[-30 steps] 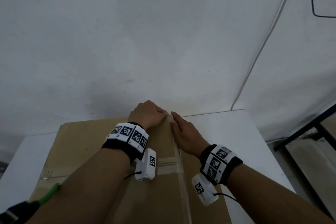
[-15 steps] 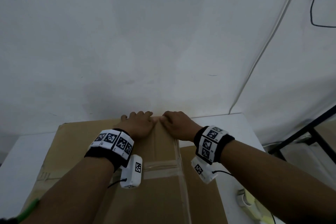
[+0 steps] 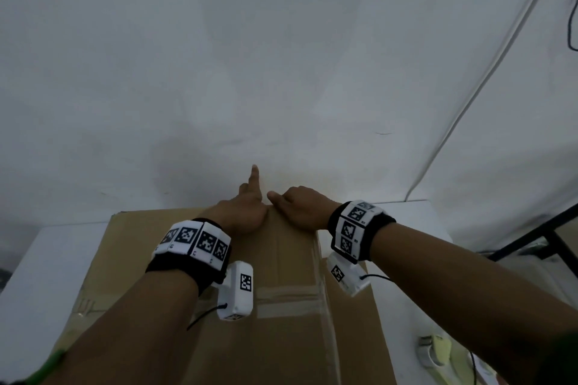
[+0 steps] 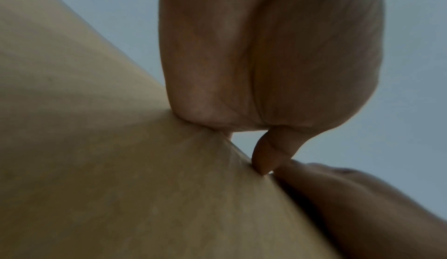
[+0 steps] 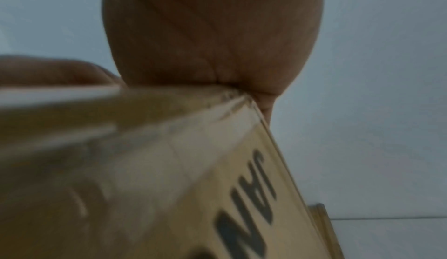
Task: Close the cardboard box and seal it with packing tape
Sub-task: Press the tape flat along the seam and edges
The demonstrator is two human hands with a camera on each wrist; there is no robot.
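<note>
A: Since half a second ago, what has moved?

B: Mostly the left hand [image 3: 242,216]: one finger [image 3: 255,178] now sticks straight up against the wall [image 3: 281,56], where before all its fingers lay curled over the far edge of the cardboard box [image 3: 281,337]. Both hands sit slightly higher in the frame.

A: And its state?

B: Heel on the box top at centre frame, thumb tip touching the far edge in the left wrist view. It grips nothing.

A: The right hand [image 3: 301,208]?

B: Just right of the left, touching it, palm down on the far edge (its fingers drop behind the box, so whether they clutch anything I cannot tell).

A: Where is the box?

B: Lower centre, flaps shut, on a white table [image 3: 406,216]. A strip of packing tape [image 3: 287,300] crosses the top; another runs along the seam.

A: Anything else?

B: A tape roll [image 3: 433,352] at lower right.
</note>
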